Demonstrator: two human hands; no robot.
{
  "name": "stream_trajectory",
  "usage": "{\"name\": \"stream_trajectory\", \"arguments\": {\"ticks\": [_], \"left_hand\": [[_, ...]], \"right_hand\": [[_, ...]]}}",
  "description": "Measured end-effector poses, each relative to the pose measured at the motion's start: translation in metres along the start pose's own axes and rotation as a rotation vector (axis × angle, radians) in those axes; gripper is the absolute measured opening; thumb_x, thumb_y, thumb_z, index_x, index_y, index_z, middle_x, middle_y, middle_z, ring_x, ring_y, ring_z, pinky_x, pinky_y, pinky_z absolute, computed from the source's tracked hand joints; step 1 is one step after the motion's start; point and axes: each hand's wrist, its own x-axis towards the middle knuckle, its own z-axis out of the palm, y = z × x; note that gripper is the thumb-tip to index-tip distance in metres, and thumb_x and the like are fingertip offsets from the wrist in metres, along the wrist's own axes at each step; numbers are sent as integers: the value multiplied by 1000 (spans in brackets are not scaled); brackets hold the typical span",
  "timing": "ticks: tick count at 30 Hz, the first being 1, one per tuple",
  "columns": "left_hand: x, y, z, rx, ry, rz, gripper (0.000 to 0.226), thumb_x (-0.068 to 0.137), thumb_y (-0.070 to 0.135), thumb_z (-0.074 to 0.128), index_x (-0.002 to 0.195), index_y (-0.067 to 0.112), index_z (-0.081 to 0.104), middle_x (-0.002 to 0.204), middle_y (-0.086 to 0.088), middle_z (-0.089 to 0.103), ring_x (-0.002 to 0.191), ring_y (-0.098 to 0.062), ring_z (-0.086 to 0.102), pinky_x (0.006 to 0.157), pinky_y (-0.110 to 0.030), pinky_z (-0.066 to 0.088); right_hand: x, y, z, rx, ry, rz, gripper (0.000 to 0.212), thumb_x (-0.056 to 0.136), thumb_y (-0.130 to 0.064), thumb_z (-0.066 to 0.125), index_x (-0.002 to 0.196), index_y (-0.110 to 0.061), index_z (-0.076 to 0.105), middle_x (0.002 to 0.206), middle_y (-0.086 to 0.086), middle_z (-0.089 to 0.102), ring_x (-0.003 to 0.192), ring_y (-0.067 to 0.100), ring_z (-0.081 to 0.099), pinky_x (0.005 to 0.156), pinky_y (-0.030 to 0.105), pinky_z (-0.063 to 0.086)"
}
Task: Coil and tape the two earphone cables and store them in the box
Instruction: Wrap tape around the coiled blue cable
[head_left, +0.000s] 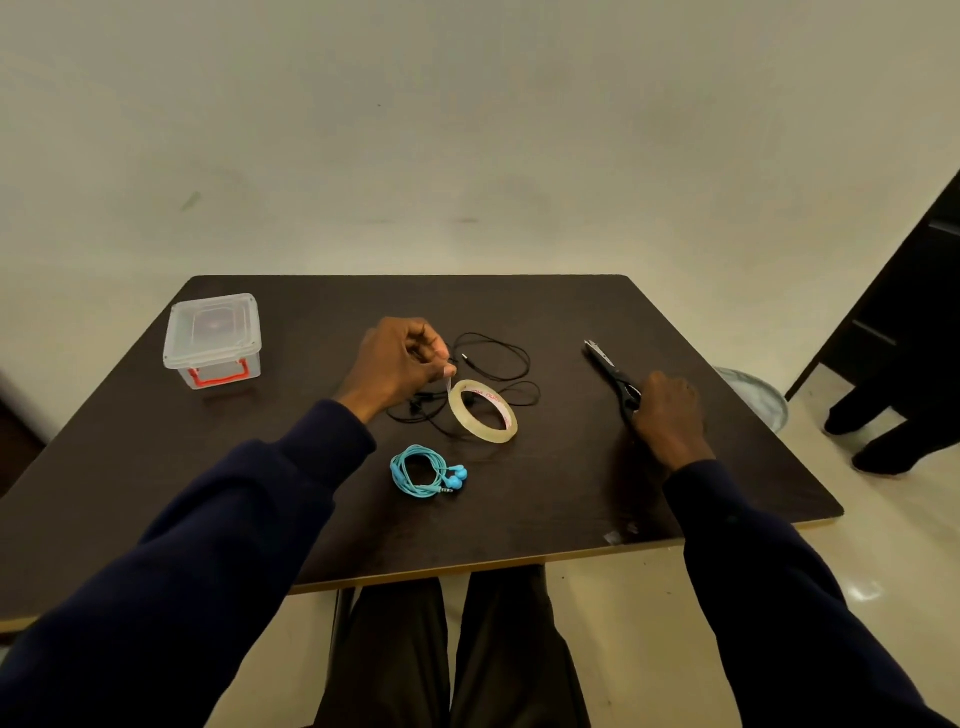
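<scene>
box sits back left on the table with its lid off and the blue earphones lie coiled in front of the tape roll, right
No. The head view shows the box with its lid on, not off. The rest holds: it sits back left on the table, the blue earphones lie coiled in front of the tape roll.

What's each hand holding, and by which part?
Left hand pinches the peeled free end of the tape roll at its fingertips. Right hand grips the scissors by the handles, on the table.
</scene>
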Motion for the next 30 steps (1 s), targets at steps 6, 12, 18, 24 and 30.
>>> {"name": "stream_trajectory", "arguments": {"ticks": [6, 12, 18, 24, 30], "left_hand": [[1, -4, -4, -3, 47, 17, 18, 75, 15, 84, 82, 18, 68, 75, 11, 68, 62, 12, 62, 61, -4, 48], [-1, -9, -14, -32, 90, 56, 17, 77, 14, 83, 87, 16, 69, 79, 10, 69, 68, 8, 64, 65, -8, 51], [2, -9, -28, -42, 118, 79, 17, 77, 13, 83, 87, 11, 70, 80, 5, 72, 69, 2, 67, 68, -10, 53], [2, -12, -38, -15, 100, 105, 15, 78, 11, 82, 85, 14, 69, 80, 6, 70, 71, 1, 66, 69, -8, 51], [5, -15, -43, 5, 84, 115, 13, 80, 9, 80, 86, 13, 68, 80, 8, 68, 71, 8, 64, 70, -5, 49]], "right_hand": [[-8, -21, -5, -63, -129, -68, 32, 92, -25, 61, 116, -4, 57, 117, 25, 60, 110, 42, 57, 86, 44, 49], [-21, -44, -2, -161, -179, -204, 27, 93, -13, 56, 118, -4, 55, 121, 22, 60, 115, 39, 54, 94, 42, 45], [-24, -53, -8, -76, -190, -235, 25, 92, -16, 60, 113, -4, 55, 119, 21, 59, 110, 37, 56, 84, 37, 41], [-19, -51, -19, 131, -134, -225, 36, 81, -29, 78, 109, -11, 65, 98, 12, 67, 86, 30, 61, 69, 32, 45], [-32, -64, -54, 137, -264, -316, 89, 63, -58, 85, 132, -9, 58, 116, 16, 67, 109, 32, 61, 97, 47, 50]]}}
